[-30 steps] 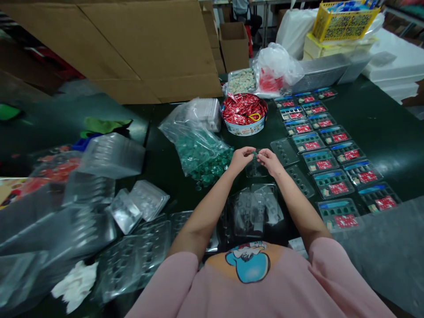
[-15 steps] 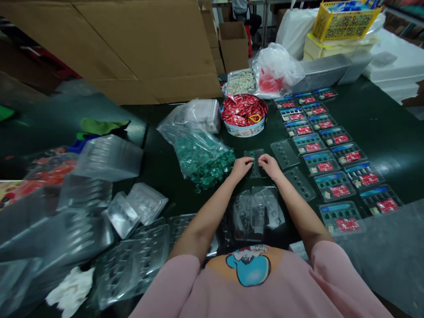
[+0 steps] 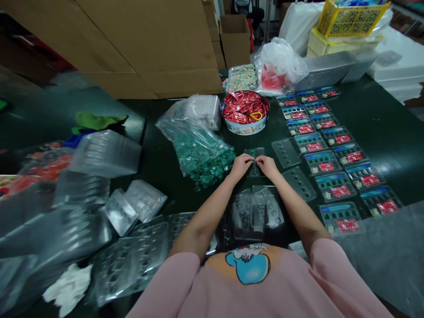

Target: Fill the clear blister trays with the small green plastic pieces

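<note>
My left hand [image 3: 241, 166] and my right hand [image 3: 267, 167] meet over a small clear plastic tray [image 3: 256, 172] with moulded pockets. Both are closed in a pinch, fingertips nearly touching above the tray's middle. A tiny greenish piece seems to be between the left fingertips; what the right fingers hold is too small to make out. Left of the hands, many translucent green pieces [image 3: 212, 170] spill from a clear plastic bag [image 3: 190, 128]. Two more clear trays, one upper [image 3: 285, 153] and one lower [image 3: 299, 183], lie right of my right hand.
Filled trays [image 3: 326, 167] with red packets and blue items stand in two columns at right. A round tin [image 3: 247, 128] holds red packets. Stacked clear trays [image 3: 106, 152] crowd the left; more clear packaging [image 3: 256, 212] lies before my body. Cardboard [image 3: 149, 48] rises behind.
My right hand has moved slightly left, and its fingertips have come together with those of my left hand over the tray. The camera view has shifted a little.
</note>
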Demonstrator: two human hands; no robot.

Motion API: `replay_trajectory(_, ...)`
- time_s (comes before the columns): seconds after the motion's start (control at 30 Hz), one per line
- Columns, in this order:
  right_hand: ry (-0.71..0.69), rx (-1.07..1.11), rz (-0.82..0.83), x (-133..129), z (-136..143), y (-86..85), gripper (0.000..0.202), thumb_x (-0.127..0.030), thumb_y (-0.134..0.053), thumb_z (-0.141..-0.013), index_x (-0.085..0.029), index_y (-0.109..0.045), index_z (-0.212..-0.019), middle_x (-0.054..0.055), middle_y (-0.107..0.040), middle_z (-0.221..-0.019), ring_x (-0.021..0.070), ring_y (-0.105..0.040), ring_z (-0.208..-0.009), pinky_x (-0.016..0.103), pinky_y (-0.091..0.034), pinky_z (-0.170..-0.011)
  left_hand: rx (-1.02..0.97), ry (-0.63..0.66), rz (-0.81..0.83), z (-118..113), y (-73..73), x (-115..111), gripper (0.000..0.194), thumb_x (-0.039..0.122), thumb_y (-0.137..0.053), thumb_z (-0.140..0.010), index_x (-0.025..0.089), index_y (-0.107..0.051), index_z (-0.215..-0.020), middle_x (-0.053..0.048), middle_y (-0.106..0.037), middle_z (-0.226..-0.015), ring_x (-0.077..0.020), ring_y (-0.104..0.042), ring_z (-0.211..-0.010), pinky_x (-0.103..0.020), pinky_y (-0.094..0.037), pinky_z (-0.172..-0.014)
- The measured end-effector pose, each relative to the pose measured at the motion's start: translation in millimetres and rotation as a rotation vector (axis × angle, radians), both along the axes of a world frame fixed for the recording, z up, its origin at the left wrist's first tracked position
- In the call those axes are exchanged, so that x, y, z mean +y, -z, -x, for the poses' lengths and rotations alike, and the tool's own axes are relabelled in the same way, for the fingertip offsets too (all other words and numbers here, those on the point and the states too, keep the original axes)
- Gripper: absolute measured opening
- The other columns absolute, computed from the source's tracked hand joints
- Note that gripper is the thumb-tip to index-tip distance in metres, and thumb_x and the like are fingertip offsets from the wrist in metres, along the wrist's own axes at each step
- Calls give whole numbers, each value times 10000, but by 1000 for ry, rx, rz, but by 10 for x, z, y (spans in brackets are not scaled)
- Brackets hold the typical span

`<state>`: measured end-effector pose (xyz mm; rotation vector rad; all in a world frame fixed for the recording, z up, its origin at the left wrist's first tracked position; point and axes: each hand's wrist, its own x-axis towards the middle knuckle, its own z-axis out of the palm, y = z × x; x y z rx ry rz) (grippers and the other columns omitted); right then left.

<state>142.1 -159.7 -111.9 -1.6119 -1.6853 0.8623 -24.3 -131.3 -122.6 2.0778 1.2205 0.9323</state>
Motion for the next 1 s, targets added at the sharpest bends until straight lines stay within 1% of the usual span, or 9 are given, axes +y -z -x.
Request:
replay_trajectory(0.1,9,11,-9,-12,4,18,216,-91,-552,-778,-196,-696,-901,14,-725,-864,164,-675,-839,305,-516,-868,-19,36,-1,17,8,-19,172,74,-650,-779,192,-747,-857,-39,-695,-921,-148,-665,-861,-286,-536,-837)
replay_trajectory(0.2,11,29,-6,-11,22,27,266,-70,-544,-777,-187,-688,-966,19,-720,-885,157,-671,-839,291,-515,-855,-6,57,11,16,18,-30,166,78,-654,-772,187,-739,-863,-41,-691,-914,-145,-658,-844,-281,-533,-818)
replay_trajectory(0.27,-12,-1,-7,-4,35,12,270,-61,-543,-781,-187,-695,-965,26,-720,-902,161,-668,-859,294,-508,-874,15,31,45,7,25,-30,172,88,-661,-765,179,-732,-893,-45,-691,-910,-145,-656,-819,-283,-535,-802)
replay_trajectory(0.37,-59,-114,-12,4,47,-40,260,-65,-550,-798,-200,-706,-956,36,-713,-924,173,-655,-888,305,-497,-894,43,-30,112,-13,32,-26,174,107,-669,-759,177,-725,-909,-48,-703,-910,-156,-662,-819,-298,-537,-819)
replay_trajectory(0.5,-76,-232,-62,-3,60,-100,279,-103,-597,-812,-204,-703,-1050,69,-679,-993,181,-633,-904,301,-488,-894,3,-62,221,-25,32,-24,214,54,-628,-740,182,-717,-887,-35,-725,-895,-162,-682,-852,-299,-542,-845)
replay_trajectory(0.6,-82,-260,-85,-3,77,-98,256,-126,-617,-821,-203,-710,-1047,76,-665,-1000,180,-632,-893,298,-489,-887,-48,-81,291,-26,29,-25,286,-14,-543,-723,168,-699,-879,-23,-725,-857,-139,-688,-810,-274,-551,-805)
replay_trajectory(0.7,-90,-283,-57,19,95,-73,195,-140,-617,-841,-189,-723,-997,80,-676,-972,179,-639,-893,294,-486,-885,-46,-159,336,-41,29,-23,281,-20,-517,-716,160,-684,-852,-9,-708,-779,-131,-680,-748,-267,-555,-755)
replay_trajectory(0.83,-118,-329,-25,70,99,-57,185,-129,-620,-844,-176,-729,-986,92,-696,-966,184,-640,-931,288,-473,-894,10,-211,302,-82,18,-33,197,42,-596,-716,164,-698,-831,-23,-718,-782,-155,-683,-774,-300,-547,-811)
replay_trajectory(1.0,-174,-365,-26,126,59,-63,206,-112,-653,-812,-181,-733,-989,88,-697,-971,181,-645,-905,271,-473,-862,97,-214,251,-116,-19,-69,251,48,-586,-733,192,-743,-867,-46,-744,-840,-187,-691,-820,-318,-536,-851)
